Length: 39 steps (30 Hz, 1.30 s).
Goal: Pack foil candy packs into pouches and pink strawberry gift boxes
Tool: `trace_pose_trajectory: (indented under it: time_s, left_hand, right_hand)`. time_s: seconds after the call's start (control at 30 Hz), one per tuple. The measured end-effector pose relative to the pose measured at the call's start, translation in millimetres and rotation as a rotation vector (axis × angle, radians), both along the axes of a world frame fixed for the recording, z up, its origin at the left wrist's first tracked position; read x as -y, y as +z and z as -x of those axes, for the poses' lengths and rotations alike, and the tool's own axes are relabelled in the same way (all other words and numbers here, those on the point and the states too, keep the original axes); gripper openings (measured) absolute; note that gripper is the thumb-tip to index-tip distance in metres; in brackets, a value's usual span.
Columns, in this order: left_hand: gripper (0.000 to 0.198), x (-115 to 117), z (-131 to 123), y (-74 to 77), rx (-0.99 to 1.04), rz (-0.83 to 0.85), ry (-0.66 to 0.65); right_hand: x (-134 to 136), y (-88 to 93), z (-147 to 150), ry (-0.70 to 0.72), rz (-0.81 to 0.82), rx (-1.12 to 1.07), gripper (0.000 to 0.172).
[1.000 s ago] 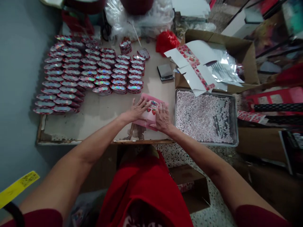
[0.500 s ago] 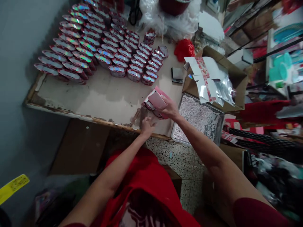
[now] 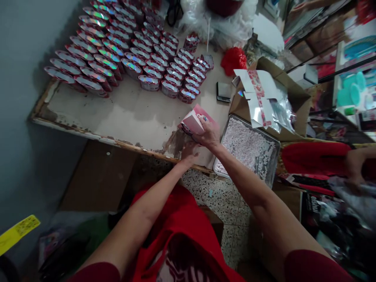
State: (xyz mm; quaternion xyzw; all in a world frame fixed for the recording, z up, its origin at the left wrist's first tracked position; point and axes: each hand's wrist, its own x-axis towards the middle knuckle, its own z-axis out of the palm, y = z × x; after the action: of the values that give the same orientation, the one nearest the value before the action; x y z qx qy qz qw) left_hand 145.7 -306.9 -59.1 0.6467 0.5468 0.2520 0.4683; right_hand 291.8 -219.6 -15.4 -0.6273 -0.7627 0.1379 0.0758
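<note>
My right hand [image 3: 209, 135] is closed on a folded pink-and-white card piece [image 3: 193, 122], tilted above the table near its front edge. Printed pink paper shows past the fingers, and a dark patterned edge shows underneath. Just below it, my left hand [image 3: 189, 154] reaches under the right one with thumb and fingers apart. Its fingertips are dim and partly hidden, so whether they touch the card I cannot tell. To the right of my hands lies a metal tray [image 3: 216, 169] of small pale pink-white pieces [image 3: 243, 143].
Rows of upright shiny-topped red packets [image 3: 96, 58] fill the table's back left. Behind the tray, a cardboard box [image 3: 301, 103] holds flat printed sheets [image 3: 258, 98]. A small scale [image 3: 223, 92] and a red bag [image 3: 234, 61] sit nearby. Another person's hand [image 3: 356, 164] shows at right.
My left hand has moved right and up, under my right hand. The right hand keeps hold of the card piece, now turned slightly. Another person's hands have appeared at the right.
</note>
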Motion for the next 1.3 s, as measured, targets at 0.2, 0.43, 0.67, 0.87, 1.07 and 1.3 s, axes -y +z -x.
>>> trace_pose_trajectory:
  time_s: [0.2, 0.43, 0.67, 0.87, 1.07, 1.3]
  left_hand:
    - [0.034, -28.7, 39.2, -14.0, -0.016, -0.049, 0.282]
    - [0.037, -138.7, 104.0, 4.8, 0.046, -0.308, -0.055]
    - [0.027, -159.1, 97.8, 19.0, -0.151, -0.335, -0.313]
    - [0.053, -152.3, 90.1, 28.4, -0.258, -0.306, -0.318]
    - [0.066, -157.8, 73.5, 51.8, -0.290, -0.624, -0.601]
    - [0.053, -153.2, 52.2, 65.1, -0.389, -0.604, -0.589]
  right_hand:
    - [12.3, -3.7, 13.8, -0.105, -0.033, -0.033, 0.091]
    - [14.8, -15.4, 18.4, -0.159, -0.062, -0.035, 0.084]
    - [28.4, -6.2, 27.6, -0.244, -0.036, 0.044, 0.084]
    - [35.0, -1.8, 34.9, -0.245, -0.008, 0.064, 0.085]
    - [31.8, 1.5, 40.9, -0.264, 0.035, 0.107, 0.084]
    - [56.2, -6.2, 31.3, -0.220, -0.023, 0.193, 0.062]
